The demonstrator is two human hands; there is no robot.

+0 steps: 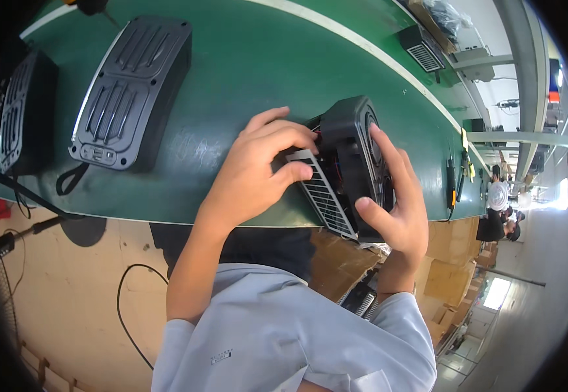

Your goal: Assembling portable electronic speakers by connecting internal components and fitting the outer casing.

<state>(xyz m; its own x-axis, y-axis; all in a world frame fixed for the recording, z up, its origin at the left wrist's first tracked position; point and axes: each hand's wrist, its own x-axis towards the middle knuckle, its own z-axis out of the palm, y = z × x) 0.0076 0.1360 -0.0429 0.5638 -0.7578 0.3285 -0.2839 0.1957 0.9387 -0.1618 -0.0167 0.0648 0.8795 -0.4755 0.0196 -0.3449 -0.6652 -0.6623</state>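
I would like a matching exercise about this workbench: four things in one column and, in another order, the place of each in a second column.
Things:
1. black housing
2. ribbed speaker cover
3. metal grille
4. small grilled unit

Places:
A. far along the green belt, at the upper right
B. lying flat on the belt, left of the hands
C. held between the left hand and the right hand
D. at the belt's near edge, under the left hand's fingers

Pairs: 1-C, 2-B, 3-D, 4-A
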